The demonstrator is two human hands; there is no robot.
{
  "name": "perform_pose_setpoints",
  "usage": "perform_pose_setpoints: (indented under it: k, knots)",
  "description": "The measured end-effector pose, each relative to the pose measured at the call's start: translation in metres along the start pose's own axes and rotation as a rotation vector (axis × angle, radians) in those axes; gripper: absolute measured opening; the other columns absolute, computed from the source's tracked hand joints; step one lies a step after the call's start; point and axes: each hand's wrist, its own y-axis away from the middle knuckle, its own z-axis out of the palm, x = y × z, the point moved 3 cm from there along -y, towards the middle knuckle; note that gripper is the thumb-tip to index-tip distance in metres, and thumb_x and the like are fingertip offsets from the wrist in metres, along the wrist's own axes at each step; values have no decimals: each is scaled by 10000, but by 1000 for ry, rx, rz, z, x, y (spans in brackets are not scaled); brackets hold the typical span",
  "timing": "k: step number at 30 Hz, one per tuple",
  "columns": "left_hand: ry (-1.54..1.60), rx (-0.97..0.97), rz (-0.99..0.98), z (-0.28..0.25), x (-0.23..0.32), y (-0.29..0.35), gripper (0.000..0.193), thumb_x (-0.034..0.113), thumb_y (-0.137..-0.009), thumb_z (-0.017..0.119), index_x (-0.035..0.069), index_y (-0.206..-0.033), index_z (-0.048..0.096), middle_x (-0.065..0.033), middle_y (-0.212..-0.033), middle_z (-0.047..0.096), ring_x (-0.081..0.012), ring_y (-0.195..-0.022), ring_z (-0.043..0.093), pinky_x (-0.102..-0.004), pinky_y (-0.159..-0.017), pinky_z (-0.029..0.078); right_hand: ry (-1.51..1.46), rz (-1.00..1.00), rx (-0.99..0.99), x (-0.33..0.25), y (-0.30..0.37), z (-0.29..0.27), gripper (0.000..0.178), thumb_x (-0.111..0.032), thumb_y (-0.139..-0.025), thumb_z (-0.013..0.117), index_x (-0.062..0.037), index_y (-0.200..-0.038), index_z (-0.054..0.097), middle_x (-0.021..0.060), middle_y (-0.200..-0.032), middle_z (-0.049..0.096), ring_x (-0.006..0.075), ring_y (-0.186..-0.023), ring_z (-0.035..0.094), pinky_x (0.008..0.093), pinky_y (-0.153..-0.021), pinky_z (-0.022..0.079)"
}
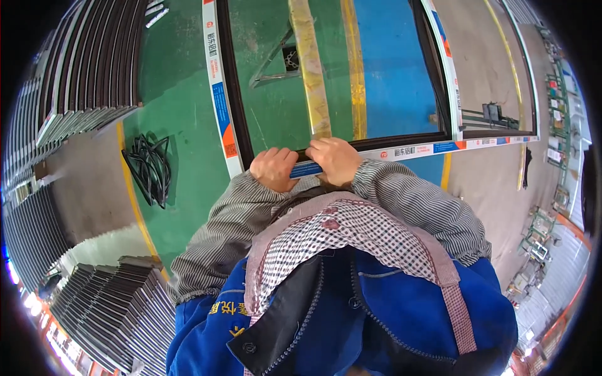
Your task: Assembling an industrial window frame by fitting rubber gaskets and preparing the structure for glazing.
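Gripping the frame (411, 151) by its near edge, left hand (274, 168) and right hand (335, 161) seem curled closed, fingertips hidden.

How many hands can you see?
2. The left hand and, just beside it, the right hand, both on the near edge of the big frame. I can't see any others.

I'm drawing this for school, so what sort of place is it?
Probably a workshop or factory, perhaps for windows or doors: there's a large frame up front, dark pieces are stacked at the left, and black strips lie tangled on the green floor.
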Motion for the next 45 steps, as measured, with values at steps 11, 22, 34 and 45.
perform_pose_setpoints:
  k: [11, 22, 34, 45]
  knots:
    - [-182, 131, 18, -13, -15, 25, 135, 155, -718, 573, 74, -819, 535, -53, -763, 500, -204, -711, 558, -316, -587, 457, 1, -37, -10, -29, -28, 10, 427, -141, -641, 786, -6, -979, 563, 122, -988, 573, 288, -964, 581, 395, -812, 484]
    - [-170, 222, -46, -17, -3, 42, 433, 142, -645, 723, 47, -1056, 624, -66, -1025, 602, -236, -919, 594, -348, -773, 505, 68, -58, 404, -47, -17, 12, 363, -72, -639, 707, -27, -979, 590, 105, -991, 541, 281, -944, 559, 385, -823, 462]
    - [-250, 246, 33, -19, -7, 39, 177, 225, -706, 623, 93, -778, 530, -37, -748, 466, -190, -672, 525, -316, -573, 440, 107, -154, 240, -48, -31, 14, 242, -70, -681, 630, -38, -917, 591, 75, -953, 543, 245, -936, 541, 366, -829, 432]
    - [-270, 148, -81, -10, -14, 31, 117, 136, -706, 587, 80, -790, 529, -66, -765, 536, -228, -720, 549, -345, -648, 437, 97, 131, 61, -54, -46, 27, 422, -150, -632, 774, -29, -970, 552, 99, -971, 560, 272, -965, 561, 374, -837, 453]
